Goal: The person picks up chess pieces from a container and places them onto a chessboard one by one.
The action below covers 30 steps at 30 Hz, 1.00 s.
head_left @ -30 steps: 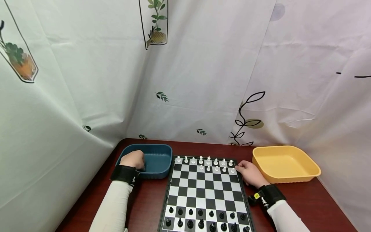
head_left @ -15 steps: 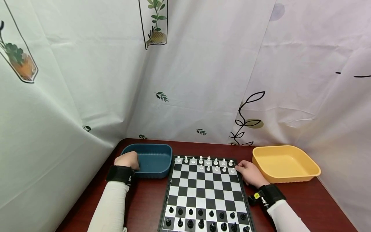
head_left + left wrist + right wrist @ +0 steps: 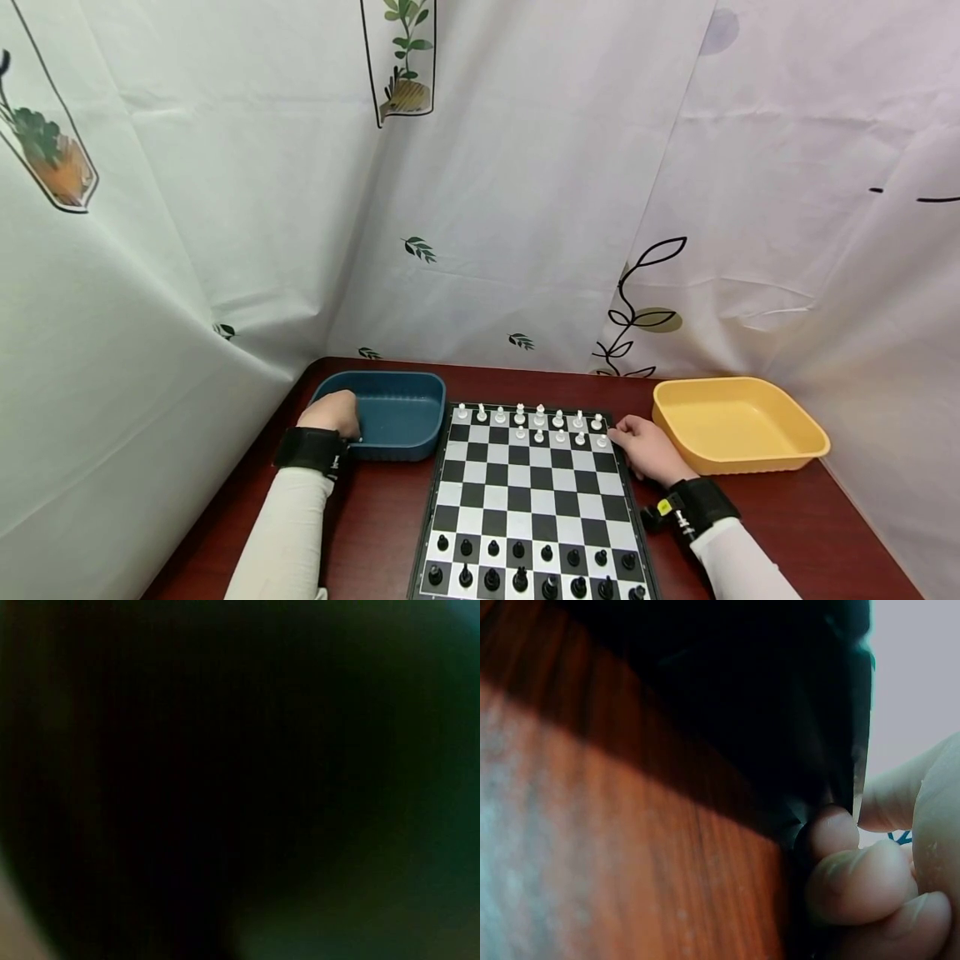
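Note:
My left hand (image 3: 332, 413) reaches down over the near-left rim of a blue plastic bin (image 3: 405, 379); its fingers are hidden inside. A tiny pale speck shows beside the knuckles, and I cannot tell whether the fingers hold anything. The left wrist view is almost wholly dark. A black-and-white chessboard (image 3: 517, 498) lies between the hands. My right hand (image 3: 654, 450) grips the board's right border near its far corner. In the right wrist view, thumb and curled fingertips (image 3: 862, 881) pinch the board's dark edge. White chess pieces (image 3: 539, 414) stand at the far end, several pawns in front, with squares at left bare.
Black chess pieces (image 3: 521, 577) stand in two rows at the board's near end. A yellow bin (image 3: 742, 464) sits right of the right hand. The dark red table (image 3: 382, 517) meets a white patterned curtain (image 3: 487, 208) at back and sides.
My left hand has moved left within the blue bin, toward its near-left corner, and then stayed there. My right hand and the chess pieces have kept their places.

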Tool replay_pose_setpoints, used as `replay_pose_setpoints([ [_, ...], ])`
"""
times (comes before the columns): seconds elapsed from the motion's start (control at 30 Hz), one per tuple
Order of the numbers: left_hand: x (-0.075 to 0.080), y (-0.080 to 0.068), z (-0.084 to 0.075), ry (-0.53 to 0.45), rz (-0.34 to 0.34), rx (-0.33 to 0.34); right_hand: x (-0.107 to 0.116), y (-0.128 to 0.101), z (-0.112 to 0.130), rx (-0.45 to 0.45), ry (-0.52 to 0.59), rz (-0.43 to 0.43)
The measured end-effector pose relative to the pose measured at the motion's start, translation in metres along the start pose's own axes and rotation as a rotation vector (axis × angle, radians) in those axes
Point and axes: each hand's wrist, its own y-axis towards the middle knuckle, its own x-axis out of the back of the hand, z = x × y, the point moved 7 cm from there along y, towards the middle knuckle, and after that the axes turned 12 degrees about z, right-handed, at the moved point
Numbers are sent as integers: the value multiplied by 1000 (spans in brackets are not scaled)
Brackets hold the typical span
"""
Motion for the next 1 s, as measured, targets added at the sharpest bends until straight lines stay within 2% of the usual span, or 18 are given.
replay_pose_setpoints([
  [0.27, -5, 8, 1, -5, 6, -14, 0, 1, 0, 8, -5, 1],
  [0.47, -5, 8, 1, 7, -4, -14, 0, 3, -1, 4, -11, 7],
  [0.77, -1, 4, 5, 10, 4, 80, 0, 1, 0, 3, -7, 3],
  [0.87, -3, 11, 10, -7, 15, 87, 0, -1, 1, 5, -4, 1],
  [1.0, -13, 35, 27, -10, 16, 61, 0, 0, 0, 6, -3, 2],
])
